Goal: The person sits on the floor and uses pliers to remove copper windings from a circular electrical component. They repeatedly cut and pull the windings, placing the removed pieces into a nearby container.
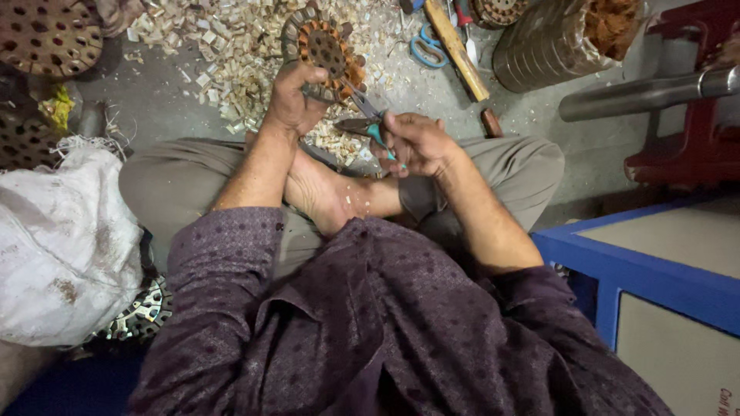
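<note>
Motor core (324,48) with copper windings, looks heavy, stiff, sharp-edged; left hand (291,98) clamped on lower rim, propping it upright on floor. Right hand (416,142) closed round pliers (368,123), tips at core's edge just beside left hand. Best hold: outer rim, not wires.

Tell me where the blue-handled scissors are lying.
In the head view, the blue-handled scissors lie on the floor at top centre, just left of the wooden stick.

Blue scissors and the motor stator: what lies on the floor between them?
In the head view, pale scrap chips litter the floor between the blue scissors and the motor stator.
</note>
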